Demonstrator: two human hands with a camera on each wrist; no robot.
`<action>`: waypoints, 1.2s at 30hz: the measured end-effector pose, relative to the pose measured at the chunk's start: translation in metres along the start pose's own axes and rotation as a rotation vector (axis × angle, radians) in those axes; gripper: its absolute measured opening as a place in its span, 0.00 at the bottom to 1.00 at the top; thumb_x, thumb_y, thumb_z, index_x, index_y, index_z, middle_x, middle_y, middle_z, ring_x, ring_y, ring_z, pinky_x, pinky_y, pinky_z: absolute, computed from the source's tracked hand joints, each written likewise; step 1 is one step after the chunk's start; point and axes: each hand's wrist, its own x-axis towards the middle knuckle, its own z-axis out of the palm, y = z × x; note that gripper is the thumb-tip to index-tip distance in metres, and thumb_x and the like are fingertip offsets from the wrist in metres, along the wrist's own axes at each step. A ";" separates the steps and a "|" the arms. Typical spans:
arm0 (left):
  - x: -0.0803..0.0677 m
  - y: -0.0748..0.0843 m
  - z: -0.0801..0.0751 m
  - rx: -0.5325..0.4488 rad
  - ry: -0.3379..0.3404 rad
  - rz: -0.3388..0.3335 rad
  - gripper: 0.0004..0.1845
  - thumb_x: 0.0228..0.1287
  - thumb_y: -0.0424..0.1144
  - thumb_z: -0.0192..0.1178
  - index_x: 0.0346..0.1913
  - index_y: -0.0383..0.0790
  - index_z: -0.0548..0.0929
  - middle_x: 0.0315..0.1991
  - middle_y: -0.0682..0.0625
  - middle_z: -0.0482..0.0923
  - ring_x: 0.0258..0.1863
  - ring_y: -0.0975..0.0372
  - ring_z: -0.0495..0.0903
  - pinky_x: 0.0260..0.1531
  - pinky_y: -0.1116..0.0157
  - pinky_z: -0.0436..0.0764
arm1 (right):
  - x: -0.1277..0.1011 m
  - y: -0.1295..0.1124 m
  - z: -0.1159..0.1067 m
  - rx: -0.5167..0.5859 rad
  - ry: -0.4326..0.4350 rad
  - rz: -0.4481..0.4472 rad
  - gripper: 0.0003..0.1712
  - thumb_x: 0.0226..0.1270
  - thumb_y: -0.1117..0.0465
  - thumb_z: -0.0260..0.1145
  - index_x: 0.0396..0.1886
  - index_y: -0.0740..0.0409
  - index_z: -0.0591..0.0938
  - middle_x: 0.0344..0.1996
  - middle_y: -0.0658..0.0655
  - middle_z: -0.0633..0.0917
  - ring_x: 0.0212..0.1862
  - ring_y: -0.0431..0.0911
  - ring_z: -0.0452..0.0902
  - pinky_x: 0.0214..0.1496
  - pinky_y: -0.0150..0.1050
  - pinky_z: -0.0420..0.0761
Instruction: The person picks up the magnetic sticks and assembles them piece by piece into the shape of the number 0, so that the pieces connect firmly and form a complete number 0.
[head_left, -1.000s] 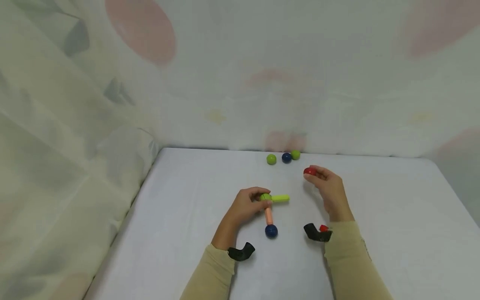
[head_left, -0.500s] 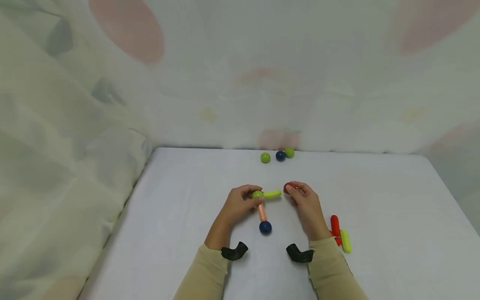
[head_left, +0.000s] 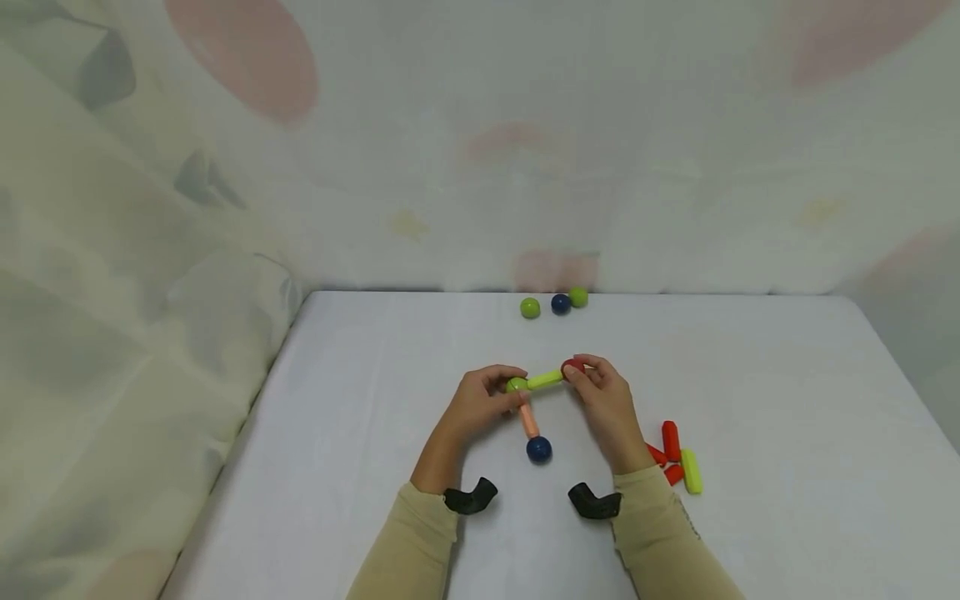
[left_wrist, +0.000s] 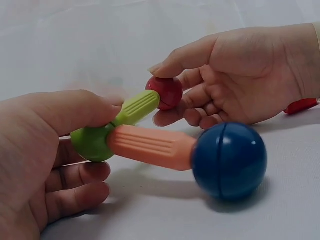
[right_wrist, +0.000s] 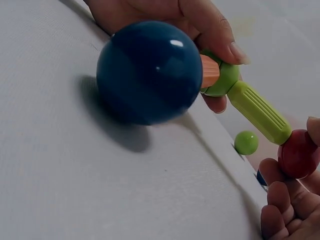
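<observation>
My left hand [head_left: 480,402] pinches a green ball [left_wrist: 93,142] between thumb and fingers. From that ball run two ridged sticks, a yellow-green one [right_wrist: 260,112] and an orange one [left_wrist: 152,146]. A dark blue ball [left_wrist: 230,161] caps the orange stick's near end, low over the white table. At the yellow-green stick's other end is a red ball [left_wrist: 164,93], gripped by my right hand [head_left: 600,400] with thumb on top and fingers beneath. In both wrist views the red ball meets the stick's end.
At the table's back edge lie two green balls [head_left: 530,307] and a blue ball [head_left: 561,304]. Beside my right forearm are several red sticks [head_left: 671,441] and a yellow-green stick [head_left: 692,472]. A patterned cloth [head_left: 420,150] hangs behind the white table [head_left: 787,400].
My right hand has brought the red ball leftward and nearer, up to the yellow-green stick's end. The stick now tilts up toward it. My left hand keeps its hold on the green ball.
</observation>
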 end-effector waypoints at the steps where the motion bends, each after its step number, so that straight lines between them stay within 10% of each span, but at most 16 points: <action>1: 0.000 0.000 0.000 0.007 -0.005 -0.002 0.19 0.57 0.50 0.72 0.51 0.50 0.86 0.36 0.52 0.82 0.32 0.60 0.79 0.29 0.64 0.82 | 0.001 0.000 0.000 0.002 0.003 0.005 0.28 0.68 0.44 0.65 0.62 0.50 0.74 0.51 0.56 0.83 0.51 0.45 0.77 0.50 0.24 0.75; 13: -0.005 0.002 0.002 0.029 -0.022 0.014 0.14 0.59 0.49 0.70 0.48 0.54 0.87 0.34 0.53 0.83 0.28 0.61 0.76 0.24 0.67 0.78 | -0.001 0.003 0.001 -0.024 -0.003 0.008 0.30 0.64 0.41 0.67 0.56 0.53 0.71 0.49 0.58 0.85 0.49 0.46 0.77 0.49 0.28 0.75; 24: -0.004 0.004 0.001 0.038 0.107 -0.054 0.15 0.60 0.50 0.68 0.49 0.52 0.86 0.36 0.51 0.80 0.30 0.59 0.76 0.27 0.66 0.79 | 0.000 0.004 0.002 -0.091 0.000 -0.068 0.28 0.66 0.44 0.67 0.57 0.53 0.73 0.47 0.58 0.84 0.46 0.48 0.76 0.50 0.35 0.74; 36: -0.001 0.004 0.000 -0.011 0.106 -0.037 0.17 0.63 0.48 0.67 0.52 0.47 0.85 0.36 0.47 0.79 0.28 0.57 0.77 0.27 0.66 0.81 | -0.006 -0.017 -0.033 -0.423 -0.051 -0.111 0.30 0.68 0.39 0.62 0.62 0.50 0.75 0.51 0.55 0.81 0.49 0.50 0.76 0.51 0.43 0.76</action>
